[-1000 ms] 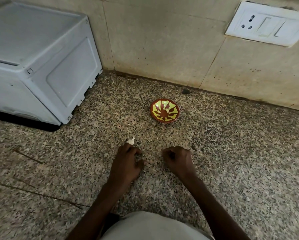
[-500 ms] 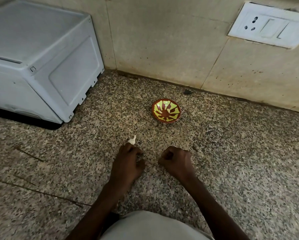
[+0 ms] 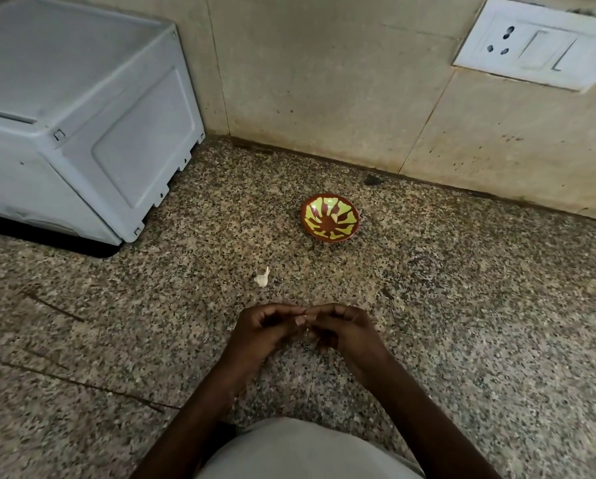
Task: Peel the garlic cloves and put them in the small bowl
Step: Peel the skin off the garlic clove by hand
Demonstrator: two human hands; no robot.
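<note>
head view. left hand and right hand are brought together over the speckled granite counter, fingers curled inward and fingertips meeting at the middle. something small and pale shows between the fingertips, probably a garlic clove, but it is mostly covered by the fingers and cannot be made out for certain. whether either hand truly pinches it cannot be told.

a small white garlic piece lies loose on the counter, just beyond the hands and slightly to their left, apart from both. cannot tell whether it is a clove or only skin.

the small bowl, brown with a yellow-green pattern, sits further back, beyond the hands and a little right of the white piece, near the wall. its inside appears to hold nothing.

a grey plastic box stands at back left, cut off by the frame edge. a white switch and socket plate is on the tiled wall, upper right. a light garment fills the bottom edge, hiding the near counter.
</note>
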